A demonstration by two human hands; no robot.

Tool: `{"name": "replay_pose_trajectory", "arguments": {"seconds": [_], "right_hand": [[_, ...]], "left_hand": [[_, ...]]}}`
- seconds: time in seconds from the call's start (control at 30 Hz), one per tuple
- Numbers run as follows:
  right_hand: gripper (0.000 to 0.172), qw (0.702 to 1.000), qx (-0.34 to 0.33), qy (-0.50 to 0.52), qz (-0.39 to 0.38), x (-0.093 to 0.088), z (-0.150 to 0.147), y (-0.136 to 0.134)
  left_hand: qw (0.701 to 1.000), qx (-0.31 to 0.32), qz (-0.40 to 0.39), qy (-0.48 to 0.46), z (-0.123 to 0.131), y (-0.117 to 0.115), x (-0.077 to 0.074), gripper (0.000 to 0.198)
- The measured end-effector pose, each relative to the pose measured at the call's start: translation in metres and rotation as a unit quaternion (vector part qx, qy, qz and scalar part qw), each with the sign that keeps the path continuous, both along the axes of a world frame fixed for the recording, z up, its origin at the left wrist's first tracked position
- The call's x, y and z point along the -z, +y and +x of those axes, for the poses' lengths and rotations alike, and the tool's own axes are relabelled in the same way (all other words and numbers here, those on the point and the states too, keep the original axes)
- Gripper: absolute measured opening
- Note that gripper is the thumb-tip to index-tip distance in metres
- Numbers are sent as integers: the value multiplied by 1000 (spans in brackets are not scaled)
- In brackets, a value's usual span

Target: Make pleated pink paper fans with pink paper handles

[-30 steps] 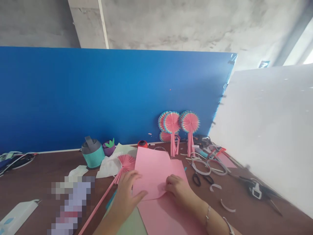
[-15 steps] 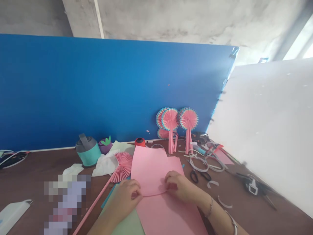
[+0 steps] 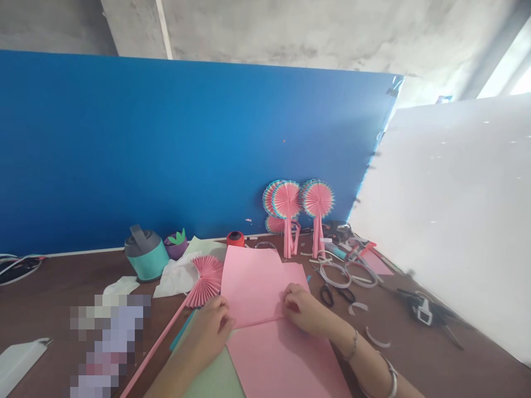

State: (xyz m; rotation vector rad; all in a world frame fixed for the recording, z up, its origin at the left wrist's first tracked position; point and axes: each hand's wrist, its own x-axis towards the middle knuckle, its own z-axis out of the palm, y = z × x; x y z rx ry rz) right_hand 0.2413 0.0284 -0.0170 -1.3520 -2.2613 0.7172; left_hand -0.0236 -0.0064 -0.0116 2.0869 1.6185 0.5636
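Note:
A pink sheet of paper (image 3: 253,284) lies in front of me on more pink paper (image 3: 286,359), its near edge turned in a narrow fold. My left hand (image 3: 212,326) is closed on the left end of that edge, fingers bent. At the right end, my right hand (image 3: 305,309) pinches the same edge, thumb and fingers together. Pale green paper (image 3: 219,373) shows beneath, on the left. Beside the sheet's left side rests a pleated pink fan (image 3: 206,282) joined to a long pink strip (image 3: 153,351).
Finished round paper fans (image 3: 287,200) lean against the blue partition (image 3: 186,143). Black-handled scissors (image 3: 327,296) and tape rolls (image 3: 335,275) lie to the right, near a glue gun (image 3: 423,310). A teal pot (image 3: 147,257) and crumpled tissue (image 3: 176,276) stand at the left.
Both hands have shifted slightly away from me along with the sheet's near edge. The right hand's fingers have slid a little outward. The whole view has tilted slightly.

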Motion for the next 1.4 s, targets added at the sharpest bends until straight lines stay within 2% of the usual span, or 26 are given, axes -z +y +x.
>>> {"name": "replay_pose_trajectory", "arguments": {"seconds": [0.37, 0.6, 0.63, 0.77, 0.8, 0.9, 1.0, 1.2, 1.4], "right_hand": [[22, 999, 28, 12, -33, 6, 0, 6], [22, 998, 45, -10, -45, 6, 3, 7], [22, 998, 44, -16, -47, 6, 3, 8], [23, 997, 49, -26, -55, 5, 7, 11], [24, 997, 49, -27, -55, 4, 7, 11], [26, 997, 41, -44, -47, 4, 8, 13], [25, 996, 42, -61, -46, 5, 9, 15], [26, 992, 73, -94, -49, 7, 17, 19], [24, 992, 58, -102, -44, 2, 29, 20]], "left_hand": [[997, 6, -4, 80, 7, -1, -5, 25], [989, 40, 10, 140, 8, -5, -15, 26], [987, 54, 23, 148, 7, -5, -14, 30], [968, 139, 95, 184, 3, -2, -3, 78], [963, 162, 104, 188, 2, -2, 0, 82], [956, 199, 101, 190, 3, -1, 6, 79], [958, 190, 92, 195, 3, -1, 7, 77], [955, 187, 106, 206, 0, -2, 4, 89], [953, 191, 105, 210, 1, -4, -3, 84]]}}
